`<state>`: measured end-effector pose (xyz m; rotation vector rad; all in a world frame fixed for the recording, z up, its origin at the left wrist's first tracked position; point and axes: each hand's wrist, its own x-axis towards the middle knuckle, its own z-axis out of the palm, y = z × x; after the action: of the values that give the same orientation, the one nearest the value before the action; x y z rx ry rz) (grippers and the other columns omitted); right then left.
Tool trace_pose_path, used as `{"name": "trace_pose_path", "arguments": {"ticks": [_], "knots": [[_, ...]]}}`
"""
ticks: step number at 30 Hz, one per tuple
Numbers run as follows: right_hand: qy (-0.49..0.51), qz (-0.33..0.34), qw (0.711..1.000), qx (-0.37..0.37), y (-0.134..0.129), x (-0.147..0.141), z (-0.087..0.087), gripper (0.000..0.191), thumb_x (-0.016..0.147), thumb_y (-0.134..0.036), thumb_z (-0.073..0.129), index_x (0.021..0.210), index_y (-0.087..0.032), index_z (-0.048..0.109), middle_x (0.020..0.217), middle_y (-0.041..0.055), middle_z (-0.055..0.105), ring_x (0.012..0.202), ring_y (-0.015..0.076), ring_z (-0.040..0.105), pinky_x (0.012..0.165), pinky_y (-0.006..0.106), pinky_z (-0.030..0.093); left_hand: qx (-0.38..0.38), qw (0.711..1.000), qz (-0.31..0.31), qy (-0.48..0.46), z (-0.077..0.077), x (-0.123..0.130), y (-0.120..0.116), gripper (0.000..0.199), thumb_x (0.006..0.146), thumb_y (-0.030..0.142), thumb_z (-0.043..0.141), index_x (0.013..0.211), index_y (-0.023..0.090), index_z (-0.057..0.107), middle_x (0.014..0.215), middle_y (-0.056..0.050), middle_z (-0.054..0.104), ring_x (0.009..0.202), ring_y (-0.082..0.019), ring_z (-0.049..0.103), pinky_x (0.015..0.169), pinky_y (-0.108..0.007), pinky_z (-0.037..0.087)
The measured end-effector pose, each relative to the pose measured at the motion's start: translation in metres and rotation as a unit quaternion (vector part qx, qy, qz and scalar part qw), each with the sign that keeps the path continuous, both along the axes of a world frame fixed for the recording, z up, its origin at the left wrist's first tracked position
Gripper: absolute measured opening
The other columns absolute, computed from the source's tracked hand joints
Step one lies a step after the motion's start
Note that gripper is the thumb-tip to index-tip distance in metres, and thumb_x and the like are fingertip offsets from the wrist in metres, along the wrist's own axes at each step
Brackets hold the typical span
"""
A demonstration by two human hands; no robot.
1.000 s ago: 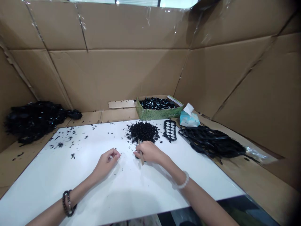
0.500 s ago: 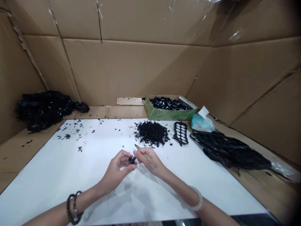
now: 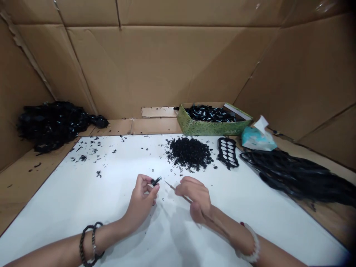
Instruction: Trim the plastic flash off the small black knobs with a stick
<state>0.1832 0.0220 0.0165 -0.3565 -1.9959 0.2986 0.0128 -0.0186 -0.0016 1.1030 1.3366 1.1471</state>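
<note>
Left hand (image 3: 140, 196) curled nearly shut, small black part (image 3: 156, 181) pinched at thumb and fingertips; right hand (image 3: 194, 194) closed around thin pointed stick (image 3: 178, 191); heap of black rings (image 3: 189, 154) at 12 o'clock, on white board (image 3: 69, 207)

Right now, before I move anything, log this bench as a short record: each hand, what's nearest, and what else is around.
left hand: pinches a small black part in its fingertips
right hand: holds a thin wooden stick, tip pointing toward the small black part
nearest: pile of black rings, beyond both hands, on a white board
rest: black perforated frame; green box of black pieces; tissue pack; black heaps at left and right
</note>
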Motion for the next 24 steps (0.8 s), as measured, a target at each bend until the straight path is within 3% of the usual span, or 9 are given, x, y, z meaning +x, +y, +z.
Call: {"name": "trace_pose_path", "arguments": {"ticks": [4, 9, 14, 19, 24], "knots": [[-0.011, 0.024, 0.998, 0.060, -0.003, -0.003, 0.000, 0.042, 0.094, -0.033, 0.018, 0.079, -0.014, 0.053, 0.059, 0.0060, 0.058, 0.052, 0.0139, 0.050, 0.057, 0.032, 0.043, 0.006, 1.000, -0.013, 0.004, 0.002, 0.000, -0.003, 0.024, 0.081, 0.037, 0.053, 0.091, 0.024, 0.035, 0.075, 0.004, 0.051, 0.056, -0.008, 0.049, 0.054, -0.022, 0.043], [0.001, 0.005, 0.998, 0.059, -0.002, -0.003, -0.004, 0.041, 0.094, -0.031, 0.019, 0.077, -0.014, 0.053, 0.056, 0.0060, 0.057, 0.049, 0.0136, 0.048, 0.055, 0.032, 0.042, 0.003, 1.000, -0.014, -0.010, 0.004, 0.000, -0.004, 0.026, 0.079, 0.035, 0.056, 0.089, 0.024, 0.035, 0.070, 0.005, 0.050, 0.056, -0.009, 0.049, 0.052, -0.020, 0.043], [-0.001, 0.002, 0.999, 0.052, -0.004, -0.004, -0.003, 0.041, 0.094, -0.033, 0.020, 0.080, -0.014, 0.054, 0.059, 0.0066, 0.059, 0.051, 0.0142, 0.050, 0.055, 0.032, 0.042, -0.013, 0.998, -0.021, -0.050, 0.011, 0.000, -0.003, 0.023, 0.082, 0.041, 0.051, 0.080, 0.021, 0.039, 0.077, 0.001, 0.061, 0.053, -0.008, 0.050, 0.053, -0.021, 0.042], [0.019, 0.029, 0.999, 0.032, -0.007, -0.007, -0.008, 0.042, 0.093, -0.037, 0.021, 0.086, -0.014, 0.054, 0.063, 0.0078, 0.058, 0.055, 0.0154, 0.051, 0.052, 0.030, 0.041, -0.040, 0.996, 0.004, -0.080, 0.015, -0.002, -0.002, 0.040, 0.087, 0.049, 0.033, 0.064, 0.018, 0.042, 0.057, 0.000, 0.060, 0.045, -0.009, 0.047, 0.050, -0.023, 0.039], [0.014, 0.027, 0.999, 0.031, -0.007, -0.008, -0.010, 0.042, 0.093, -0.040, 0.021, 0.090, -0.014, 0.054, 0.067, 0.0083, 0.057, 0.060, 0.0166, 0.052, 0.053, 0.030, 0.041, -0.042, 0.997, 0.011, -0.068, 0.015, -0.002, -0.001, 0.042, 0.086, 0.050, 0.034, 0.061, 0.018, 0.043, 0.053, 0.001, 0.058, 0.043, -0.010, 0.046, 0.048, -0.023, 0.038]]}}
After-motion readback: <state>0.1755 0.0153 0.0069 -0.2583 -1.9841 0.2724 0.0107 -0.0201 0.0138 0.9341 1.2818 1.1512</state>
